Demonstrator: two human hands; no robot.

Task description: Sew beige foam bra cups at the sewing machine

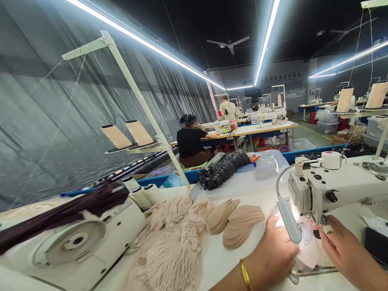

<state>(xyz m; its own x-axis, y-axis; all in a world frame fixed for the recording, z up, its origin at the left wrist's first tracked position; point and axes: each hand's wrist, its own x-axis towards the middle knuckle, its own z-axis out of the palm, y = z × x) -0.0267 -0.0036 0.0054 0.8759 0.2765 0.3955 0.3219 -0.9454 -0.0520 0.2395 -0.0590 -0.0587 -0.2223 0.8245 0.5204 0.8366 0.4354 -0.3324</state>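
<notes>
My left hand (pixel 273 250), with a gold bracelet on its wrist, is closed at the left of the sewing machine (pixel 348 186) head. Its fingertips are partly hidden behind the grey lamp (pixel 289 220), and what they hold cannot be made out. Close to the needle area, the fingers of my right hand (pixel 348 246) are bent together. Glare and the machine parts hide what is in them. A pale, light-coloured piece (pixel 306 254) lies between the hands. Left of my left hand are fanned stacks of beige cut pieces (pixel 242 226).
Lacy beige fabric (pixel 172 238) is heaped beside a second machine (pixel 81 242) with dark cloth (pixel 69 210) over it. Behind the stacks, a black plastic bag (pixel 224 169) rests on a clear lid (pixel 269 163). A thread stand (pixel 139 97) rises at left. A co-worker (pixel 190 141) sits ahead.
</notes>
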